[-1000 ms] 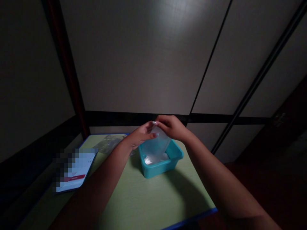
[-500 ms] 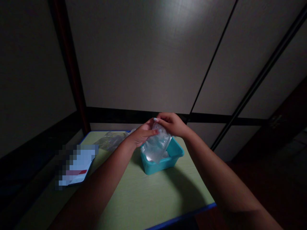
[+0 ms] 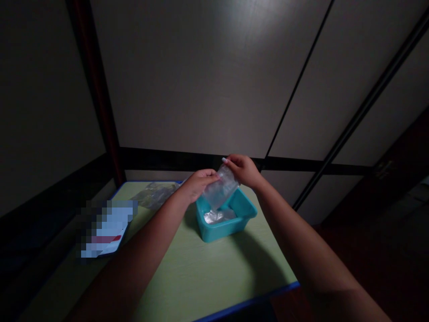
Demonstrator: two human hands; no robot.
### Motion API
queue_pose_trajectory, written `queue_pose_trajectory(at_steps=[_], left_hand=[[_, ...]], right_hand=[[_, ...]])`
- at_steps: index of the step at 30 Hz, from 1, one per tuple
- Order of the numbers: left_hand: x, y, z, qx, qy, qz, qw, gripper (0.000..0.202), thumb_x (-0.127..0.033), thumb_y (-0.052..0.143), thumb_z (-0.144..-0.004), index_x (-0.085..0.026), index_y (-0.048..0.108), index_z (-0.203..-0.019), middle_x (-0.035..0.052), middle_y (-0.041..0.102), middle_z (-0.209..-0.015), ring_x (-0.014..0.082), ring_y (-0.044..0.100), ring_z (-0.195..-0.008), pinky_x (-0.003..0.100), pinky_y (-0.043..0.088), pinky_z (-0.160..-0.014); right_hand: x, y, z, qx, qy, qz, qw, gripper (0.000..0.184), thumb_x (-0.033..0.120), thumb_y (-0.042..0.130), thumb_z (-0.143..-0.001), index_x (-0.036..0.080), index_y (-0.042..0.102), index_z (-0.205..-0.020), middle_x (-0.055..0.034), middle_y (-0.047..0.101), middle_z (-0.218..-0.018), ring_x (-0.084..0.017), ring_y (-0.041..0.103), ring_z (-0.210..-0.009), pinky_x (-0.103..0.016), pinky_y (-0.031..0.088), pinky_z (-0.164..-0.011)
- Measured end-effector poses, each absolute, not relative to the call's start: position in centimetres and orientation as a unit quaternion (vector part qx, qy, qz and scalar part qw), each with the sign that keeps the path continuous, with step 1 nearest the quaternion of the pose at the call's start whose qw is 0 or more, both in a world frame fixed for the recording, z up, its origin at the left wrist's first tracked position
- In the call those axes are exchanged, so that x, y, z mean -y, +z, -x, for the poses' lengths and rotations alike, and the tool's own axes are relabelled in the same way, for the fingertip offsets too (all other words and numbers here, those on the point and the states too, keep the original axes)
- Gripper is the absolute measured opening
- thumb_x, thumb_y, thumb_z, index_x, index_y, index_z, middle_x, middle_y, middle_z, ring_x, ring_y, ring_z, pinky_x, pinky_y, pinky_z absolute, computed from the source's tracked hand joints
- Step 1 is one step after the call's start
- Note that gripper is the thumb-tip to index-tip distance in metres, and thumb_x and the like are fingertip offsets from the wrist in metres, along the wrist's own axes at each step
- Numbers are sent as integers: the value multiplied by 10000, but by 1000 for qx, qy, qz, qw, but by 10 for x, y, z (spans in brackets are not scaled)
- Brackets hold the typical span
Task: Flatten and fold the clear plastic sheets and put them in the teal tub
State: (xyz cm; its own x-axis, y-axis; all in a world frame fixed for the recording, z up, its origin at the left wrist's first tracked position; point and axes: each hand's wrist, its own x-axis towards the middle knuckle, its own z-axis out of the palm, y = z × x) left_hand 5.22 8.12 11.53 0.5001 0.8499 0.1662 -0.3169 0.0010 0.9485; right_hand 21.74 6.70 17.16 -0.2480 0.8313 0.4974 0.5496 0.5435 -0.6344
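Note:
A clear plastic bag point(image 3: 220, 191) hangs between my two hands, above a turquoise plastic basket point(image 3: 223, 232). My left hand point(image 3: 200, 183) pinches the bag on its left side, thumb on top. At its upper right corner, my right hand point(image 3: 243, 169) grips the bag between thumb and fingers. Inside the basket lies more crumpled clear plastic point(image 3: 219, 216); I cannot tell whether it is one piece or several.
The basket stands on a pale green table point(image 3: 187, 277) with a blue edge. Another clear plastic bag point(image 3: 156, 194) lies behind my left forearm. A phone-like flat device point(image 3: 109, 228), partly blurred out, rests at the left. Grey panels point(image 3: 201, 89) rise behind the table.
The bag has been lifted and folded or bunched shorter, so the plastic inside the basket shows more. My right hand has moved slightly up and away from my left.

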Motion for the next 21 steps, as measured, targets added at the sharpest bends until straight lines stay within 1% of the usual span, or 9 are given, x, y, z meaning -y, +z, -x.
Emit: queue_pose_trajectory(at_steps=[2, 4, 6, 10, 14, 17, 21], left_hand=[[-84, 113, -52, -253, 419, -566, 664, 237, -284, 762, -619, -134, 589, -679, -9, 648, -618, 105, 588, -557, 205, 437, -565], [-87, 111, -51, -271, 388, -574, 669, 194, -248, 746, -650, -122, 604, -690, 32, 680, -659, 142, 633, -632, 251, 474, -652], [-90, 107, -51, -288, 360, -574, 677, 163, -211, 737, -665, -113, 608, -690, 56, 688, -659, 163, 652, -646, 286, 488, -690], [-92, 102, -50, -311, 300, -570, 699, 177, -196, 749, -654, -112, 621, -742, 78, 696, -688, 190, 666, -634, 306, 503, -647], [-89, 103, -50, -326, 269, -568, 706, 231, -205, 765, -629, -107, 630, -788, 72, 688, -684, 201, 663, -618, 328, 513, -631], [-85, 105, -51, -347, 253, -590, 684, 219, -228, 749, -640, -111, 627, -779, 64, 685, -674, 198, 655, -571, 316, 501, -595], [-79, 106, -53, -346, 223, -627, 661, 212, -273, 712, -669, -124, 628, -794, 54, 677, -658, 181, 633, -536, 265, 457, -527]], right_hand=[[-73, 165, -223, 755, 163, 467, 431, 414, 567, 484, -806, 176, 527, -679, 24, 475, -537, -94, 414, -477, -216, 295, -444], [-79, 157, -230, 743, 156, 485, 434, 411, 566, 475, -808, 180, 518, -672, 20, 477, -535, -100, 421, -482, -218, 292, -442], [-84, 147, -236, 732, 151, 502, 434, 400, 554, 469, -812, 184, 507, -664, 22, 474, -527, -101, 423, -478, -218, 285, -436], [-89, 128, -245, 716, 157, 533, 423, 388, 548, 484, -797, 183, 506, -665, 25, 480, -524, -98, 430, -456, -214, 280, -418], [-87, 117, -248, 699, 191, 560, 402, 392, 568, 515, -771, 184, 515, -691, 32, 472, -500, -97, 420, -400, -219, 285, -390], [-81, 116, -248, 698, 209, 560, 393, 402, 586, 522, -757, 187, 511, -707, 44, 458, -478, -96, 409, -368, -221, 279, -377], [-73, 116, -250, 728, 236, 526, 369, 418, 593, 559, -716, 176, 523, -698, 43, 465, -492, -92, 415, -408, -214, 290, -399]])
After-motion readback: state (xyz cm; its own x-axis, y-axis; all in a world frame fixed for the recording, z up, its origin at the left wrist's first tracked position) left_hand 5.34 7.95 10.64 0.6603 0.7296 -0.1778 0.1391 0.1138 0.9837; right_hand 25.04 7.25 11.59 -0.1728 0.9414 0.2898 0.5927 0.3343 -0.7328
